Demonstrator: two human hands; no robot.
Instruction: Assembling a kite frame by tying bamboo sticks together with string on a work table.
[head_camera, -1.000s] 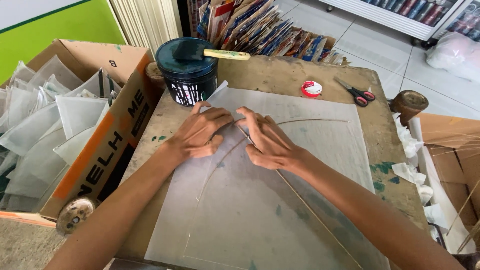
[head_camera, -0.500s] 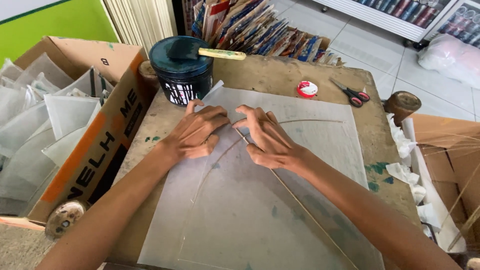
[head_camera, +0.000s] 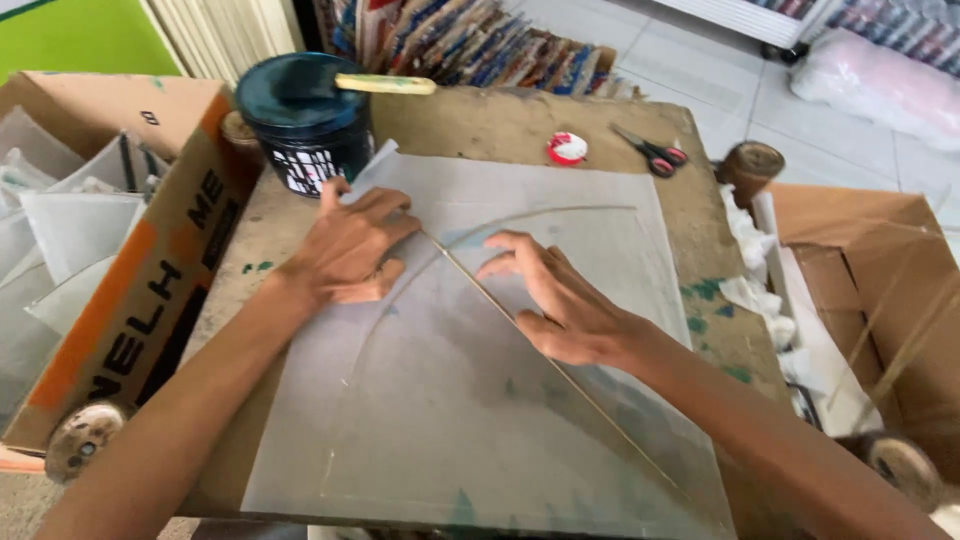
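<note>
A large translucent sheet (head_camera: 450, 420) lies flat on a worn wooden table (head_camera: 500, 125). On it a thin straight stick (head_camera: 560, 375) runs diagonally from the upper middle to the lower right. A thin curved stick (head_camera: 540, 213) bows across the top. My left hand (head_camera: 350, 250) rests palm down on the sheet at the upper end of the straight stick. My right hand (head_camera: 560, 300) hovers with fingers spread just right of that stick, fingertips touching the sheet. Neither hand grips anything.
A dark round pot (head_camera: 300, 125) with a pale flat stick (head_camera: 385, 85) across its top stands at the table's back left. A red-and-white roll (head_camera: 567, 149), scissors (head_camera: 655, 152) and a wooden spool (head_camera: 750, 165) lie at the back right. Cardboard boxes flank the table, left (head_camera: 150, 270) and right (head_camera: 880, 260).
My hands have drawn apart from where the sticks meet. The right hand moved right and spread its fingers; the left hand flattened on the sheet.
</note>
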